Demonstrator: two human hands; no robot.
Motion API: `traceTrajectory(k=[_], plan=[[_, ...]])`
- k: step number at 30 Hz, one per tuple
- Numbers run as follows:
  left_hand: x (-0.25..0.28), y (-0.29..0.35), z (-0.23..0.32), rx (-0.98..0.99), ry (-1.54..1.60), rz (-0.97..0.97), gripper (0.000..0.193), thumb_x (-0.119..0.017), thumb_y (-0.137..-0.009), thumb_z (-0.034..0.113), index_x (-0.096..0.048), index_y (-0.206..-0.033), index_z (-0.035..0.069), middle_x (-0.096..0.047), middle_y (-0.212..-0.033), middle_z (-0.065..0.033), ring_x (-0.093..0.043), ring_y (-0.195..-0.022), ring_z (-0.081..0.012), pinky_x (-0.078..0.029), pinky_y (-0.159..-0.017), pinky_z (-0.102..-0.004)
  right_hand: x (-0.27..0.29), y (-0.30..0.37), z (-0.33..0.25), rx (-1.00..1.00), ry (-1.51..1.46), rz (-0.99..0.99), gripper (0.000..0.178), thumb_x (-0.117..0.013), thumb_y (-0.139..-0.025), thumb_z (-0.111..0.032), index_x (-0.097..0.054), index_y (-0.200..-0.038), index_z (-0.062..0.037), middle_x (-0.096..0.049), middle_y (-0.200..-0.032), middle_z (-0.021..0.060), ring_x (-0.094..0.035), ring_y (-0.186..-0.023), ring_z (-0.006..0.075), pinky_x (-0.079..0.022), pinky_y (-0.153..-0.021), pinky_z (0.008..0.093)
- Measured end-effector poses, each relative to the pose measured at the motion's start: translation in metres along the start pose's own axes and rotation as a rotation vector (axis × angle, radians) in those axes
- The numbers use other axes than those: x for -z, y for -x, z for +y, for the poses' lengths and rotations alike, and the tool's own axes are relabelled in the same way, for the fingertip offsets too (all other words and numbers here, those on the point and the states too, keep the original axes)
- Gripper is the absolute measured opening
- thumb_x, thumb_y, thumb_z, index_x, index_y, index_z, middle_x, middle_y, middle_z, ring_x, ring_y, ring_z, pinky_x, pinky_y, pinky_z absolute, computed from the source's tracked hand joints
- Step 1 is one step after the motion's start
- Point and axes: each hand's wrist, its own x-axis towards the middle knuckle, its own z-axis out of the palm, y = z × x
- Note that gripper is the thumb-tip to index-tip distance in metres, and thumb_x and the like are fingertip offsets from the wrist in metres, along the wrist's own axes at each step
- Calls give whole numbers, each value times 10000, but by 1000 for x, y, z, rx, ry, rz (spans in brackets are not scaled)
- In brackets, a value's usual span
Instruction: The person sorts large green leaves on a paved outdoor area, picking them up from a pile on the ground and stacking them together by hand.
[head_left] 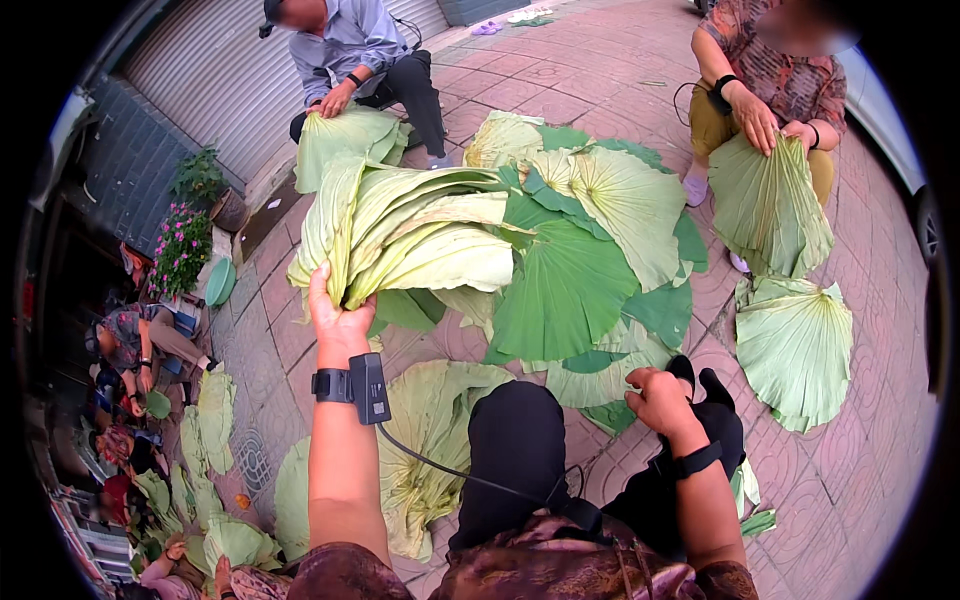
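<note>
My left hand (pixel 340 318) is closed round the gathered lower end of a bundle of folded lotus leaves (pixel 430 235). The bundle is pale green with brownish edges, fanned out up and to the right, and held above the pile. My right hand (pixel 660 400) is curled into a loose fist by my right knee, with nothing visible in it. Just beyond it lies a pile of lotus leaves, with a bright green leaf (pixel 565 290) on its near side and a paler leaf (pixel 625 205) farther back. Another pale leaf stack (pixel 430 440) lies left of my knee, partly behind my left forearm.
Across from me, two people each handle leaves: one stack (pixel 350 140) at far left, another (pixel 772 205) at far right. A flat leaf stack (pixel 795 350) lies on the paving at right. More people and leaves (pixel 215 420) are along the left, near pink flowers (pixel 182 248).
</note>
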Motion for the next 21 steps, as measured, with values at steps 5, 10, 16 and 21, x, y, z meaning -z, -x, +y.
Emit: traceTrajectory(k=[5, 10, 16, 21], plan=[[-72, -68, -61, 68, -68, -275, 897, -693, -731, 571, -333, -1399, 95, -356, -1429, -141, -344, -1298, -341, -286, -1053, -568, -1, -3, 7, 6, -7, 13, 238, -652, -732, -154, -637, -929, -21, -629, -898, 202, -609, -831, 384, -497, -747, 442], [-30, -86, -116, 366, -371, -71, 1135, -676, -728, 606, 45, -1476, 149, 102, -1515, -214, 25, -1377, -456, -158, -1078, -600, -2, 1, 18, -12, -3, 35, 238, -642, -738, -163, -635, -932, -26, -627, -889, 205, -608, -822, 387, -499, -737, 445], [131, -39, -108, 490, -800, 12, 590, -661, -852, 284, -352, -1305, 65, -491, -1264, -184, -554, -1045, -339, -470, -862, -464, -6, -2, 18, 25, -1, -10, 247, -640, -741, -166, -633, -940, -20, -631, -891, 209, -612, -822, 388, -500, -727, 451], [290, 62, -74, 627, -992, 436, 408, -596, -879, 261, -470, -1224, 82, -577, -1097, -133, -594, -881, -276, -495, -701, -408, -8, -5, 3, 25, 23, -59, 253, -646, -735, -155, -631, -947, -17, -636, -904, 207, -614, -839, 384, -501, -741, 446]])
